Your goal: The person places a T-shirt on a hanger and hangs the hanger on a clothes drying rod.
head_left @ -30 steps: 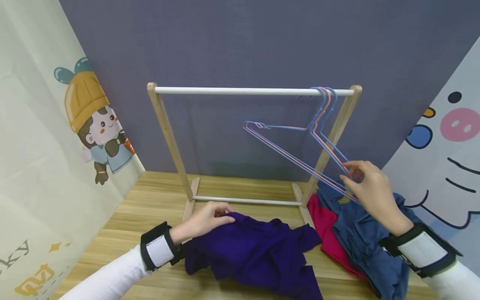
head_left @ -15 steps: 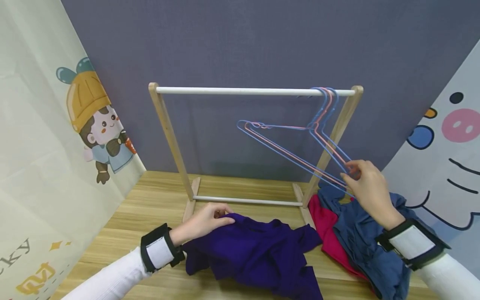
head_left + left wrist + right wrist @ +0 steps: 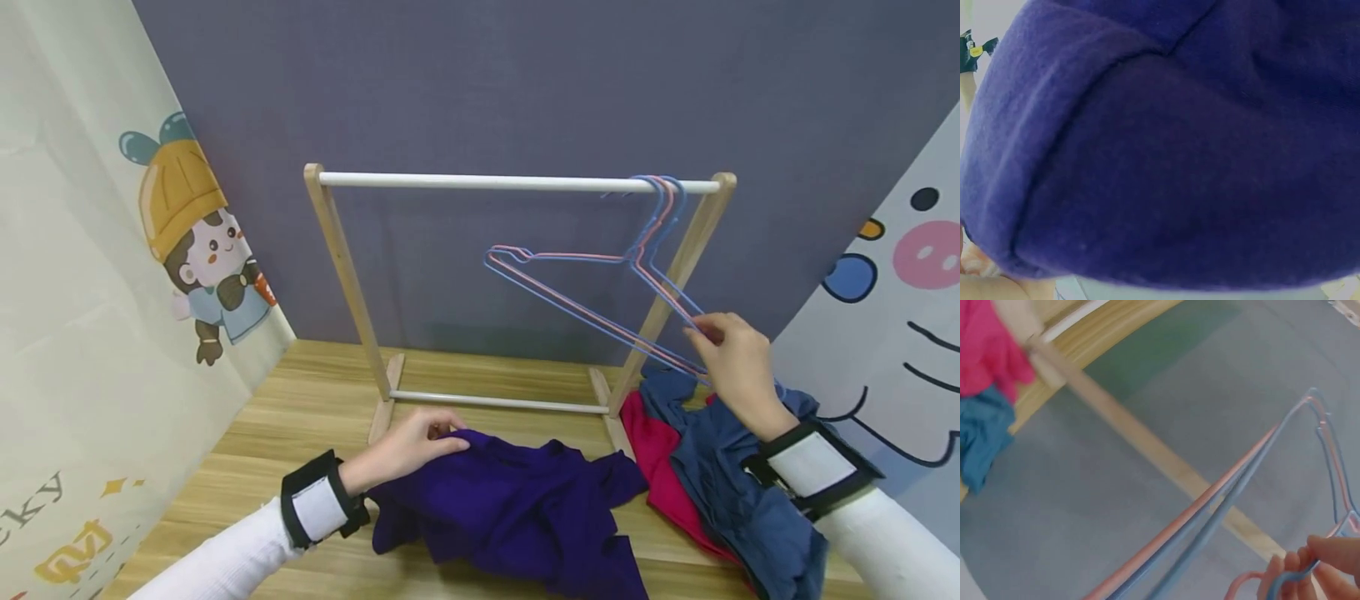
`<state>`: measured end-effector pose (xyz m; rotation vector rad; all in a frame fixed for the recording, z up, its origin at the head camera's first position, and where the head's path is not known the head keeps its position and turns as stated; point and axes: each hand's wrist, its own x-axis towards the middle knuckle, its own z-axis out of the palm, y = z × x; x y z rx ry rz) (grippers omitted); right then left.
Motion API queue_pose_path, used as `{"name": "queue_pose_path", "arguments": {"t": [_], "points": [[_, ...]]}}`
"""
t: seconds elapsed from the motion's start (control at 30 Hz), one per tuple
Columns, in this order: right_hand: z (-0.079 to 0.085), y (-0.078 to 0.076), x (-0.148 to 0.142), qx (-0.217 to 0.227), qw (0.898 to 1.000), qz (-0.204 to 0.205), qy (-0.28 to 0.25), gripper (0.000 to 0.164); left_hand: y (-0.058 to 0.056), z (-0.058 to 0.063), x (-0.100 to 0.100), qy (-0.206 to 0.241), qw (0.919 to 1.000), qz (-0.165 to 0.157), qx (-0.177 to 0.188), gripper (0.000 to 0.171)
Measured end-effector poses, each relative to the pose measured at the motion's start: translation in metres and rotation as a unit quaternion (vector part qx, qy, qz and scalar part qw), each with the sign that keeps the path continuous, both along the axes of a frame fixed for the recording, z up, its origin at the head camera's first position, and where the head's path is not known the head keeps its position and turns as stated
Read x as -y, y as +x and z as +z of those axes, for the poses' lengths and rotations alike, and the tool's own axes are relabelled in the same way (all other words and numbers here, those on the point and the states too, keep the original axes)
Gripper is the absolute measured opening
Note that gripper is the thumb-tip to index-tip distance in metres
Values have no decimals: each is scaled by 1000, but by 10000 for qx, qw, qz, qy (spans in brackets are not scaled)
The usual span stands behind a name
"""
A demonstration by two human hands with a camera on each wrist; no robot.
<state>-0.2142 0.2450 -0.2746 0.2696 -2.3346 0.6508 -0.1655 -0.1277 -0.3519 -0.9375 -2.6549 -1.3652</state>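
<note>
I have the right hand [image 3: 738,367] up at the near end of the hangers [image 3: 639,248], thumb and fingers pinching a blue wire. All three, two blue and one pink, hang by their hooks at the right end of the bar [image 3: 480,181]. The left hand [image 3: 408,446] pinches the shirt [image 3: 517,508] by its upper edge; the rest lies rumpled on the bench [image 3: 270,425] in front of the rack [image 3: 341,275].

My worry is the nesting: the hooks crowd together, so lifting one could drag its neighbours along or knock them off. A hook pulled forward without being raised first could tug the rack over. The shirt, held only at one edge, might slip loose.

My head view can't settle which wires are caught. The right wrist view does better: the pinch is on blue, with the pink end curving just beside it. The left wrist view is nearly all purple cloth, showing a seam too fine for the head camera, but hiding most of that grip.
</note>
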Motion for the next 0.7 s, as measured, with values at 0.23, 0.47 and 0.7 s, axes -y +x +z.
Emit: {"name": "queue_pose_path", "arguments": {"t": [0.23, 0.47, 0.7], "points": [[12, 3, -2, 837, 9898, 74, -1150, 32, -1, 0, 2, 34, 9999, 50, 81, 11], [25, 4, -8, 1658, 9744, 272, -1494, 44, 0, 0, 4, -92, 9999, 104, 11, 11], [40, -6, -13, 1885, 9805, 293, -466, 36, 0, 1, 4, -197, 9997, 111, -24, 11]]}}
